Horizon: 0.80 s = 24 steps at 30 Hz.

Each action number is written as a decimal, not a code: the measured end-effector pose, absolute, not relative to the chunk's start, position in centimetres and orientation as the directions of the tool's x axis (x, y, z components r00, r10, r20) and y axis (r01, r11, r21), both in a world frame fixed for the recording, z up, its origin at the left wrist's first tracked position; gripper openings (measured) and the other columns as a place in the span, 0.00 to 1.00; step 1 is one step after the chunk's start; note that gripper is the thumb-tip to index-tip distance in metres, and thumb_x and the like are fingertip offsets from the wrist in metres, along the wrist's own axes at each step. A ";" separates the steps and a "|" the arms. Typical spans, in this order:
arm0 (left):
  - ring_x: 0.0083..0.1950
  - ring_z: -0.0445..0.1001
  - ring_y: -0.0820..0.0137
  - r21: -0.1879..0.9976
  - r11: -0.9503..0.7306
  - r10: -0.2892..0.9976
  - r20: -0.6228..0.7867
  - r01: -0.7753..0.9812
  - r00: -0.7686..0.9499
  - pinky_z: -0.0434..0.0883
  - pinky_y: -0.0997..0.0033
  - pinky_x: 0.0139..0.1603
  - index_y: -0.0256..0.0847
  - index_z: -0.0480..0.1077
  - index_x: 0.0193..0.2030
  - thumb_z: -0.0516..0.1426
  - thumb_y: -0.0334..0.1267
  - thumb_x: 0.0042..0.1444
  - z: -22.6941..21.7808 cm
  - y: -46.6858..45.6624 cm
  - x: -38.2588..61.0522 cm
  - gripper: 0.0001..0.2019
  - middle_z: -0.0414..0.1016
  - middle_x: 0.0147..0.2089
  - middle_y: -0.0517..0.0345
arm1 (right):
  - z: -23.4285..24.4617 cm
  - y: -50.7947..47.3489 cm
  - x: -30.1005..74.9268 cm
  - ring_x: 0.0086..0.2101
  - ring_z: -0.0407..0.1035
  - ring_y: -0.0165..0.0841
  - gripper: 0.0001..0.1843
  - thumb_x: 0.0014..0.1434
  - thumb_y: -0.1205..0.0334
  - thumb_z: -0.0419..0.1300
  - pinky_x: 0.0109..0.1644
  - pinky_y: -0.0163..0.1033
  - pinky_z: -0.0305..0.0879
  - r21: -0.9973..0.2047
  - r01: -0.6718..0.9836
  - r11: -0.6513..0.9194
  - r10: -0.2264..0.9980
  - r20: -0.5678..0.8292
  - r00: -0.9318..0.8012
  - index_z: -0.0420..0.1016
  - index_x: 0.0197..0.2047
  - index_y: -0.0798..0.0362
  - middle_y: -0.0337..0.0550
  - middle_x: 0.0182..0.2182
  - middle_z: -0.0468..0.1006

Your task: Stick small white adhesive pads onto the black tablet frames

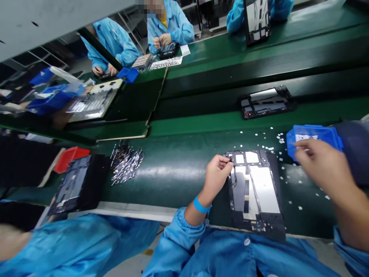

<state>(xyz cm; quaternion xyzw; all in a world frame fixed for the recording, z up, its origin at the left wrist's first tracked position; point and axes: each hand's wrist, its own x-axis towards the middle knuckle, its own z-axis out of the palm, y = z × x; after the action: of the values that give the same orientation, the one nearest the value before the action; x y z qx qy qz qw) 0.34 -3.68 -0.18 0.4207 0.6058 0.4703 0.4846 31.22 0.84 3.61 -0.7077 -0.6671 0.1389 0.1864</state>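
Blue sleeve (178, 238) and left hand (216, 173): grip pinched narrow at the upper-left corner of the matte black tablet frame (256, 192), which lies flat on the glossy green counter (173, 173). Corner fitting appears in hand; it calls for fine alignment. Right hand (319, 169) is at the blue plastic tray (317, 134), grip indiscernible.

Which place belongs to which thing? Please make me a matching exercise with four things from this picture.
Things: 1 left hand; 2 right hand; 3 red tray; 4 pile of metal parts.
Places: A at the blue tray; B far left, beside the dark stack; C at the top left corner of the black frame; D between the red tray and the left hand.
Pairs: 1-C, 2-A, 3-B, 4-D.
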 end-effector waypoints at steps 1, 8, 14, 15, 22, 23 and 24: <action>0.34 0.75 0.71 0.978 0.193 0.969 -0.177 0.076 -0.174 0.69 0.72 0.37 0.40 0.74 0.38 0.64 0.37 0.56 0.1 -3.8 0.2 0.05 0.79 0.34 0.58 | 3.6 0.6 29.0 0.38 0.77 0.44 0.09 0.63 0.58 0.58 0.39 0.46 0.65 -0.546 0.836 0.051 0.998 0.047 -0.030 0.80 0.42 0.45 0.47 0.38 0.84; 0.35 0.76 0.71 0.970 0.184 0.972 -0.155 0.159 -0.178 0.71 0.72 0.38 0.40 0.74 0.40 0.62 0.35 0.58 0.7 -4.3 -0.6 0.04 0.80 0.37 0.57 | 1.9 1.5 17.5 0.44 0.79 0.41 0.13 0.67 0.64 0.56 0.48 0.43 0.69 -0.587 0.758 0.285 0.913 -0.075 -0.401 0.83 0.41 0.50 0.45 0.42 0.86; 0.38 0.78 0.72 0.962 0.126 0.986 -0.093 0.243 -0.141 0.73 0.73 0.41 0.41 0.76 0.49 0.60 0.31 0.59 0.2 -3.5 -0.4 0.11 0.80 0.39 0.57 | 0.8 2.3 17.4 0.49 0.79 0.43 0.19 0.67 0.68 0.53 0.54 0.44 0.70 -0.589 0.765 0.260 0.943 -0.017 -0.333 0.83 0.52 0.54 0.52 0.50 0.85; 0.38 0.78 0.72 0.960 0.119 0.989 -0.090 0.255 -0.119 0.73 0.72 0.41 0.41 0.76 0.50 0.60 0.30 0.60 0.2 -3.3 -0.3 0.12 0.80 0.39 0.57 | 0.8 2.4 17.4 0.49 0.79 0.42 0.19 0.67 0.68 0.53 0.55 0.44 0.70 -0.613 0.748 0.257 0.938 -0.028 -0.345 0.84 0.51 0.53 0.51 0.49 0.85; 0.39 0.78 0.71 0.966 0.098 0.990 -0.069 0.238 -0.126 0.73 0.71 0.41 0.41 0.74 0.48 0.65 0.32 0.55 -0.4 -2.9 0.4 0.13 0.80 0.40 0.58 | 2.3 1.2 17.1 0.44 0.81 0.36 0.22 0.61 0.71 0.51 0.51 0.41 0.74 -0.880 0.455 0.135 0.894 -0.089 -0.438 0.86 0.46 0.48 0.41 0.45 0.86; 0.39 0.78 0.71 0.971 0.102 0.988 -0.074 0.217 -0.135 0.73 0.71 0.41 0.41 0.74 0.46 0.65 0.33 0.56 -0.5 -2.9 0.4 0.11 0.80 0.39 0.58 | 2.3 1.0 17.2 0.42 0.81 0.35 0.22 0.61 0.71 0.51 0.48 0.40 0.75 -0.897 0.427 0.117 0.891 -0.096 -0.444 0.85 0.45 0.48 0.41 0.43 0.86; 0.38 0.77 0.71 0.974 0.112 0.986 -0.084 0.198 -0.143 0.73 0.72 0.41 0.41 0.74 0.44 0.64 0.34 0.57 -0.6 -2.9 0.4 0.08 0.79 0.38 0.58 | 2.3 0.8 17.3 0.40 0.81 0.35 0.22 0.60 0.71 0.51 0.46 0.39 0.75 -0.910 0.403 0.097 0.889 -0.103 -0.446 0.85 0.45 0.48 0.41 0.42 0.86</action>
<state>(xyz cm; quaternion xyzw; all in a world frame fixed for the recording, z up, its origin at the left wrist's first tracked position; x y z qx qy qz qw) 0.37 -2.87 -0.59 0.4891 0.6053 0.4528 0.4352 17.34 0.82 2.27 -0.4632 -0.6973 0.4867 0.2496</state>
